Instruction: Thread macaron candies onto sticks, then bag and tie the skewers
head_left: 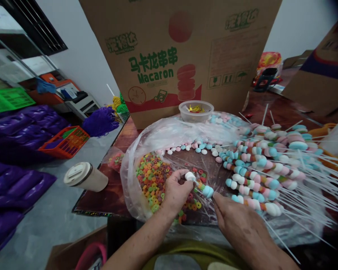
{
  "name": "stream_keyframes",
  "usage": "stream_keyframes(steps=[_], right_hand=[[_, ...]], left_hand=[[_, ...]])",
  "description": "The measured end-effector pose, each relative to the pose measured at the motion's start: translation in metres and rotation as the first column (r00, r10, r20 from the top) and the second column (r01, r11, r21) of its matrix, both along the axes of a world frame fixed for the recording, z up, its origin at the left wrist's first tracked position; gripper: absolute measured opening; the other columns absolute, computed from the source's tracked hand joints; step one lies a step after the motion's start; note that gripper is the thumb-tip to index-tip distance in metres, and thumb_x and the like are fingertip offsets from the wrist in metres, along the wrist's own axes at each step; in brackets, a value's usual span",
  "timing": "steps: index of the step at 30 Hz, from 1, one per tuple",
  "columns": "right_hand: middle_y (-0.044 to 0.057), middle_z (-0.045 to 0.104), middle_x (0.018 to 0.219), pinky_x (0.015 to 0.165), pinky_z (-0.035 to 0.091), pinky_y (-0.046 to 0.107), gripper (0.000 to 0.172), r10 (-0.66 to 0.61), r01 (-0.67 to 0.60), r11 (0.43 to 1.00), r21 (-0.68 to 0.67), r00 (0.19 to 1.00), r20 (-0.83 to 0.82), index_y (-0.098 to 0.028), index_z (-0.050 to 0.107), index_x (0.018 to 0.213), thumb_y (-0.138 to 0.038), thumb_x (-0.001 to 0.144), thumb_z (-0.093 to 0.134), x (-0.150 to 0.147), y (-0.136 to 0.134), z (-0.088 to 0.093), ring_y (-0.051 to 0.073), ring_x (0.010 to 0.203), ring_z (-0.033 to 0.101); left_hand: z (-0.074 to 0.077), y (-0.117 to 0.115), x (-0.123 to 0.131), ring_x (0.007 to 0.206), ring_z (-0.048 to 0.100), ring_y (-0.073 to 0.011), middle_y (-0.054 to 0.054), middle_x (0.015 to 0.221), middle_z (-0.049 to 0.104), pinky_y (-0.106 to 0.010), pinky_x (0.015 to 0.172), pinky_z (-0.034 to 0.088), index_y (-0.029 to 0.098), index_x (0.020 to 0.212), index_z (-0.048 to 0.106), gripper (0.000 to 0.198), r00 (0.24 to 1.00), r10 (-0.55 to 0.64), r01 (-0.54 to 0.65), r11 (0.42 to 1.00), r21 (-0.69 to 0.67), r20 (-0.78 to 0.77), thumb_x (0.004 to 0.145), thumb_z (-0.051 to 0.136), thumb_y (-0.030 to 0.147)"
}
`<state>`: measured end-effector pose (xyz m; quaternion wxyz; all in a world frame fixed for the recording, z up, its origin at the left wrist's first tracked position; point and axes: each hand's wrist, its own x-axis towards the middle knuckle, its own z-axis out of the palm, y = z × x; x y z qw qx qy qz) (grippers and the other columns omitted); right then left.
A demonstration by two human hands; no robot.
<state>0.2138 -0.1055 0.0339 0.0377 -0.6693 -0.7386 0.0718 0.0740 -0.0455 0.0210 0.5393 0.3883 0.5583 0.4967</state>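
Observation:
My left hand (174,191) pinches white round candies (189,176) at the far end of a partly filled candy skewer (206,190). Blue candies and small coloured rings sit along the stick, towards my right hand. Closed around the lower end of the skewer is my right hand (238,217), fingers mostly hidden behind its back. Beneath my left hand lies a heap of ring-shaped cereal pieces (153,176) on clear plastic sheeting (136,140). Loose pink, white and blue candies (204,147) spread behind both hands. Finished candy skewers (259,172) are piled to the right, white sticks pointing outwards.
A large cardboard box (157,33) stands behind the candies, with a clear plastic tub (196,111) of yellow and red ties before it. At the left table edge is a lidded cup (87,176). An orange basket (66,141) and purple packages (8,206) lie beyond.

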Motion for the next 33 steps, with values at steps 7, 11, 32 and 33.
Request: stream_keyframes(steps=[7, 11, 32, 33], right_hand=[[0.002, 0.067, 0.062, 0.041, 0.010, 0.027, 0.017, 0.011, -0.003, 0.998, -0.066, 0.994, 0.110, -0.026, 0.058, 0.082, -0.017, 0.077, 0.045, -0.006, -0.001, 0.011, 0.021, 0.052, 0.064], [0.003, 0.066, 0.061, 0.041, 0.010, 0.027, 0.016, 0.003, 0.001, 0.999, -0.033, 0.992, 0.127, -0.025, 0.057, 0.079, -0.014, 0.075, 0.046, -0.012, -0.003, 0.013, 0.021, 0.050, 0.063], [0.008, 0.063, 0.072, 0.062, 0.043, 0.027, 0.028, 0.130, -0.072, 0.988, 0.136, 0.866, -0.483, -0.017, 0.055, 0.073, -0.020, 0.084, 0.030, -0.015, 0.012, -0.043, 0.017, 0.067, 0.059], [0.009, 0.063, 0.076, 0.065, 0.044, 0.027, 0.028, 0.158, -0.088, 0.984, 0.158, 0.841, -0.518, -0.017, 0.056, 0.076, -0.020, 0.083, 0.030, -0.016, 0.012, -0.044, 0.018, 0.071, 0.059]], left_hand=[[-0.011, -0.006, -0.006, 0.063, 0.057, -0.0132, 0.001, 0.066, 0.063, -0.020, 0.056, 0.046, 0.020, 0.090, 0.067, 0.032, 0.956, -0.056, 0.095, 0.988, 0.120, -0.289, 0.060, 0.057, 0.013], [-0.015, -0.012, -0.005, 0.071, 0.059, -0.0160, -0.001, 0.073, 0.066, -0.023, 0.064, 0.047, 0.022, 0.090, 0.068, 0.031, 0.933, -0.026, 0.110, 0.970, 0.218, -0.358, 0.062, 0.056, 0.014], [-0.008, 0.005, -0.001, 0.064, 0.058, -0.0123, -0.004, 0.077, 0.059, -0.024, 0.060, 0.045, 0.014, 0.090, 0.054, 0.036, 0.862, -0.080, 0.153, 0.982, -0.107, 0.501, 0.072, 0.058, 0.045], [-0.005, 0.007, 0.002, 0.061, 0.057, -0.0121, -0.003, 0.073, 0.059, -0.025, 0.060, 0.045, 0.014, 0.084, 0.054, 0.033, 0.837, -0.080, 0.149, 0.985, -0.086, 0.541, 0.071, 0.059, 0.044]])
